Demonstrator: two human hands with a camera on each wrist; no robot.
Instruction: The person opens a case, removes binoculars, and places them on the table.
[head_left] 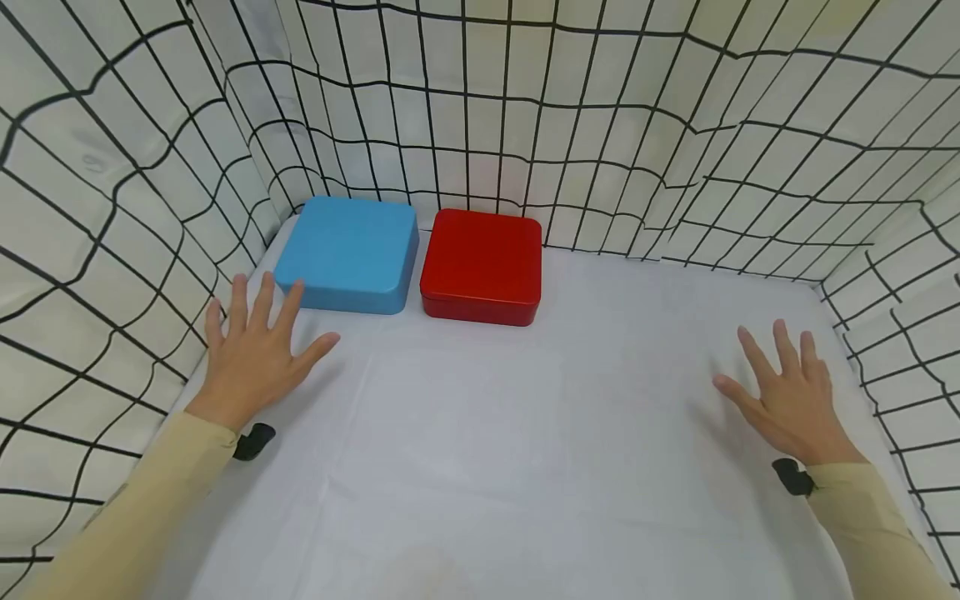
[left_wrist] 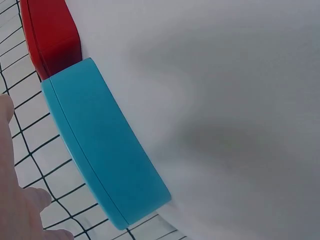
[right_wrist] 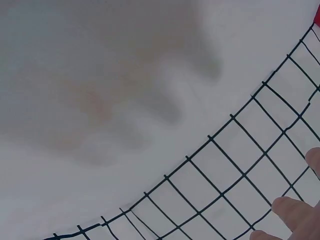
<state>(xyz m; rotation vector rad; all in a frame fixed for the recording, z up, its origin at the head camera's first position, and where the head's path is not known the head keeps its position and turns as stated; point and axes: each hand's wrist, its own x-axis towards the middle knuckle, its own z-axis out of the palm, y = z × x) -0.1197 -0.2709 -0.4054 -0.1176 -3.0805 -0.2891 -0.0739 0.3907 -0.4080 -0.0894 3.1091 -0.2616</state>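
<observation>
A blue box with rounded corners lies flat at the back left of the white surface. Close to its right side is a red box of similar shape. My left hand is spread, palm down, just in front of the blue box, its fingertips overlapping the front left corner in the head view. In the left wrist view the blue box shows its side with a lid seam, the red box beyond it. Far to the right, my right hand hovers with fingers spread, holding nothing, its shadow on the cloth.
A black wire grid stands along the back and both sides, with white sheeting behind it. A white cloth with faint creases covers the surface. In the right wrist view the grid runs close by the right hand's fingers.
</observation>
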